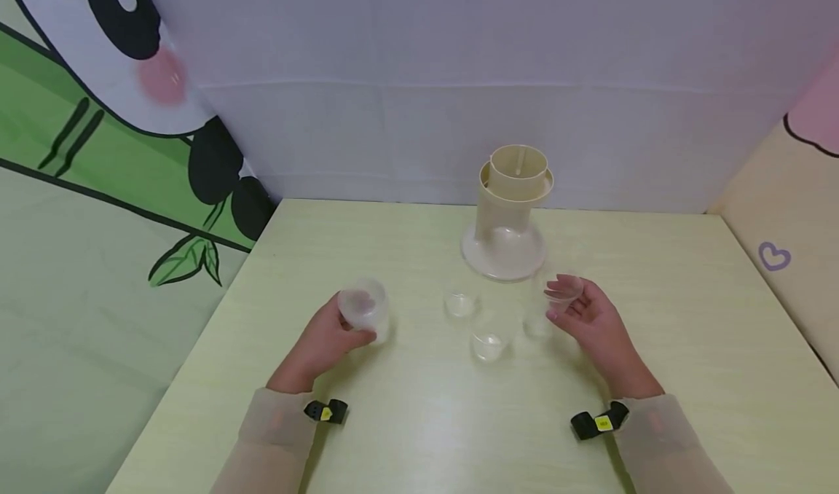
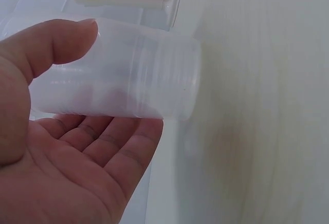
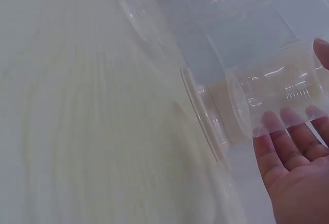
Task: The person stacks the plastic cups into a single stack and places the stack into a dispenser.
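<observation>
My left hand [image 1: 325, 344] grips a stack of frosted plastic cups [image 1: 363, 304], thumb on one side and fingers on the other. In the left wrist view several ring lines show near the lower end of the cup stack [image 2: 149, 70], which is held over the tabletop. On the right, my right hand [image 1: 593, 323] holds a clear plastic cup [image 1: 565, 293] between thumb and fingers; its fingers show through the wall of the clear cup [image 3: 277, 95]. Two more clear cups stand on the table between the hands, a farther cup [image 1: 461, 303] and a nearer cup [image 1: 489, 344].
Behind the cups, near the table's back edge, stands a cream cylindrical holder [image 1: 501, 221] with a smaller ring in its top and a round pale base [image 1: 503, 261]. The pale wood table [image 1: 419, 436] meets a cloth backdrop [image 1: 393, 137] at the back.
</observation>
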`<control>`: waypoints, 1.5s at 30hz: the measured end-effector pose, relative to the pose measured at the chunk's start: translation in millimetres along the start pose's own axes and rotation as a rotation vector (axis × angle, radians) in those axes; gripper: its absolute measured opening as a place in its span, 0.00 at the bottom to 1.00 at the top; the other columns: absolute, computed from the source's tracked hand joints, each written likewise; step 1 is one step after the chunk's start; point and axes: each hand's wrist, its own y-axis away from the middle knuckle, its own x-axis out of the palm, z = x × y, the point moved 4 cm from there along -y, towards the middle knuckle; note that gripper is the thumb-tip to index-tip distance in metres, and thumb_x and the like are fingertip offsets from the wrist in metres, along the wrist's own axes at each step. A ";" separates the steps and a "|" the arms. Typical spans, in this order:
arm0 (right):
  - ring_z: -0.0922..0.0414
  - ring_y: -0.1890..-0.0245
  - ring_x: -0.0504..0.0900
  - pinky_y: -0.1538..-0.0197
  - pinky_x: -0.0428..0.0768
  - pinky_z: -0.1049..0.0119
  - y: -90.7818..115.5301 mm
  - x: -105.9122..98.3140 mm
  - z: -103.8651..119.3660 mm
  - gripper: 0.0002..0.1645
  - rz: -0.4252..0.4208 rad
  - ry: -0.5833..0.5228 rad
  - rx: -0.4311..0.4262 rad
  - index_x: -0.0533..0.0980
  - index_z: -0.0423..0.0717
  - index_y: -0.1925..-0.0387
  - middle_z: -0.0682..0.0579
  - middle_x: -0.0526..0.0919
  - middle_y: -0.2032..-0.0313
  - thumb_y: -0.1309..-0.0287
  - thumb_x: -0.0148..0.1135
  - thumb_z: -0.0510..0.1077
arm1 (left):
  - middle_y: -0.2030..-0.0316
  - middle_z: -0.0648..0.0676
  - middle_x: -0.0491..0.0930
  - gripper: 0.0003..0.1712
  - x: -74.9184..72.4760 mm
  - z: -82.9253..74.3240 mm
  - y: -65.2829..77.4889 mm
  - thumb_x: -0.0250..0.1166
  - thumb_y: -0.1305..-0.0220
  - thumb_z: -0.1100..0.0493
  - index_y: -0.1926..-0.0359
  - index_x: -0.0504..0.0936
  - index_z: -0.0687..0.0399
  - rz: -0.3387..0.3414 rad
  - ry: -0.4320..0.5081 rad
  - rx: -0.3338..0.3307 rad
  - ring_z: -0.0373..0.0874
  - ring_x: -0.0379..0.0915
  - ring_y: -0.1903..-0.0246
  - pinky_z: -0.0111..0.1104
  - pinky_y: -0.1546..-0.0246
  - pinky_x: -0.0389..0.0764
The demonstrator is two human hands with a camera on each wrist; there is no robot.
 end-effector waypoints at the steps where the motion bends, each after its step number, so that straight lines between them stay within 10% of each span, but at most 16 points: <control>1: 0.58 0.37 0.75 0.38 0.74 0.74 0.2 -0.6 1.2 0.34 0.001 -0.008 -0.004 0.65 0.46 0.29 0.42 0.72 0.34 0.31 0.66 0.37 | 0.35 0.62 0.73 0.40 0.3 -0.1 -0.2 0.74 0.41 0.66 0.30 0.66 0.61 0.001 0.002 0.002 0.60 0.70 0.37 0.60 0.37 0.71; 45: 0.48 0.37 0.77 0.36 0.75 0.68 -37.0 49.0 84.5 0.39 0.255 0.106 -0.166 0.64 0.42 0.29 0.41 0.76 0.37 0.39 0.68 0.29 | 0.33 0.63 0.70 0.43 3.7 -3.1 -2.4 0.74 0.42 0.67 0.29 0.63 0.62 0.030 0.034 0.041 0.61 0.66 0.33 0.57 0.33 0.68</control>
